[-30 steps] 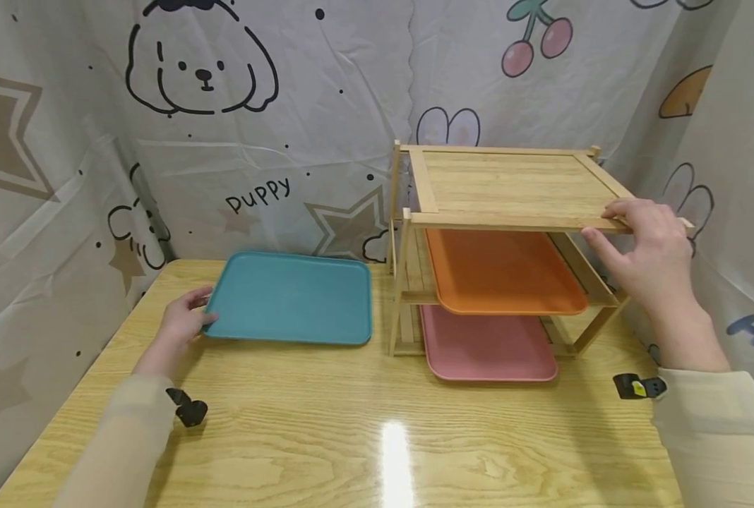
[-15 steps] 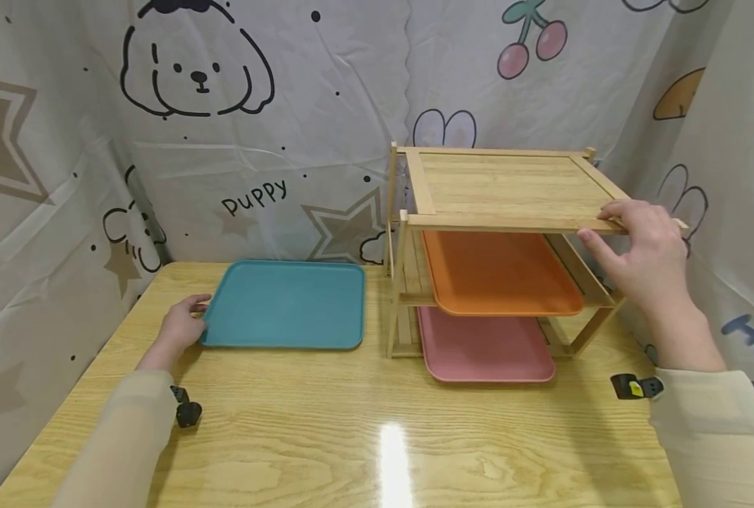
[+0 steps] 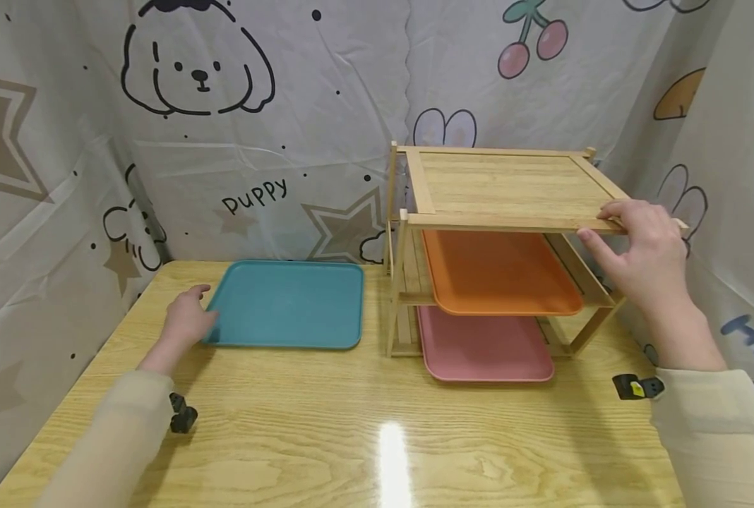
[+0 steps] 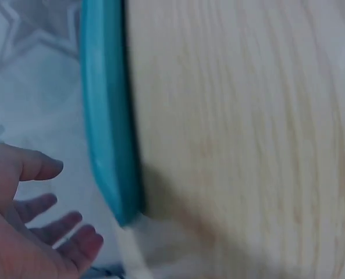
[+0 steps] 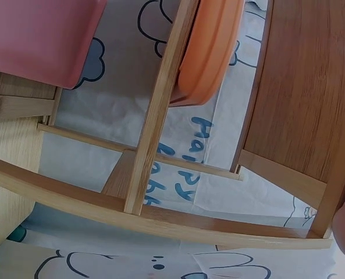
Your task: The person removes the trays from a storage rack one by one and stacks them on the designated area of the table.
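Observation:
A teal tray (image 3: 288, 303) lies flat on the table at the left. My left hand (image 3: 186, 321) is at the tray's left edge with its fingers spread; in the left wrist view the hand (image 4: 38, 226) stands apart from the tray's rim (image 4: 107, 110). To the right is a wooden rack (image 3: 504, 187) with a solid top board. Its front right top corner is held by my right hand (image 3: 650, 247), thumb in front and fingers over the board. An orange tray (image 3: 504, 275) sits on the rack's middle level, a pink tray (image 3: 488, 346) on the bottom; both jut out in front.
The wood-grain table (image 3: 326, 430) stretches across the front, with a bright light reflection on it. Printed curtains (image 3: 326, 127) close off the back and both sides, near the rack's right side.
The teal tray's near left corner has come down and the tray now lies flat. My left hand has let go, its fingers spreading off the edge. The right hand has stayed on the rack.

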Available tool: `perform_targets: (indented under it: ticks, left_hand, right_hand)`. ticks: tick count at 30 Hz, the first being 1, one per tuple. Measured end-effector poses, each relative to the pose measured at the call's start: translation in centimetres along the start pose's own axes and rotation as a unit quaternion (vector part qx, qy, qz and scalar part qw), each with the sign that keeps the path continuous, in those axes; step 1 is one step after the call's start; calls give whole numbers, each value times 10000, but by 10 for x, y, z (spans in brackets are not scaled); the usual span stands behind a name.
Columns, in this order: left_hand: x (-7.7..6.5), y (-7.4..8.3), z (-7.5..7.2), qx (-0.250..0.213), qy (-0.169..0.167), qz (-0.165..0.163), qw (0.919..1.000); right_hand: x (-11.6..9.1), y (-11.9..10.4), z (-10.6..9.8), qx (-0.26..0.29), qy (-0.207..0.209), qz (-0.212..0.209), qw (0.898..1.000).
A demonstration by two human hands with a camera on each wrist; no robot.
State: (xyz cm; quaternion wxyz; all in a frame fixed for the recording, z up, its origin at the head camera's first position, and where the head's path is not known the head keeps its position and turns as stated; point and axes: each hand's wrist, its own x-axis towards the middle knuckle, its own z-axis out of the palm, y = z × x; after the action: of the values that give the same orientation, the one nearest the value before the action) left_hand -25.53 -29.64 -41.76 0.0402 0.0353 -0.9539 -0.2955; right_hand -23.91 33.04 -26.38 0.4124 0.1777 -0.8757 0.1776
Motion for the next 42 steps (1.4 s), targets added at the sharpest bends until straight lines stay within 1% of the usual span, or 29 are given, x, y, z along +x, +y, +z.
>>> perform_targets:
  ticks: [3, 8, 13, 17, 20, 23, 26, 29, 32, 36, 39, 42]
  left_hand:
    - [-6, 16, 0, 45, 172, 171, 9997]
    - [-20, 48, 0, -69, 280, 466, 9985]
    - [-40, 85, 2, -205, 244, 787, 9964]
    - [-59, 113, 8, -279, 238, 1053, 9938]
    - [-72, 131, 15, -431, 236, 1283, 9905]
    - [-85, 149, 24, -648, 256, 1555, 9854]
    - [-98, 169, 33, -878, 221, 1844, 9787]
    - [-109, 189, 42, -1118, 105, 2044, 9724]
    - [-117, 208, 51, -1379, -39, 2136, 9671]
    - [-124, 231, 63, -1712, -137, 2221, 9598]
    - [-125, 245, 74, -1870, -203, 2219, 9568]
    - [-124, 255, 86, -2018, -296, 2113, 9559]
  right_hand:
    - [1, 0, 0, -28, -12, -29, 10000]
    - [2, 0, -3, -31, -144, -55, 9999]
    - [6, 2, -9, -64, -432, -128, 9990]
    - [11, 6, -13, -86, -727, -246, 9970]
    - [15, 8, -15, -58, -942, -336, 9950]
    - [18, 8, -14, -29, -1084, -412, 9932]
    - [19, 7, -12, -71, -1138, -405, 9926]
    - [17, 7, -11, -151, -1098, -342, 9933]
    - [15, 7, -9, -224, -983, -366, 9942]
    - [13, 7, -8, -285, -857, -449, 9949]
    - [13, 7, -7, -306, -819, -450, 9952]
    - [13, 8, -7, -319, -806, -450, 9952]
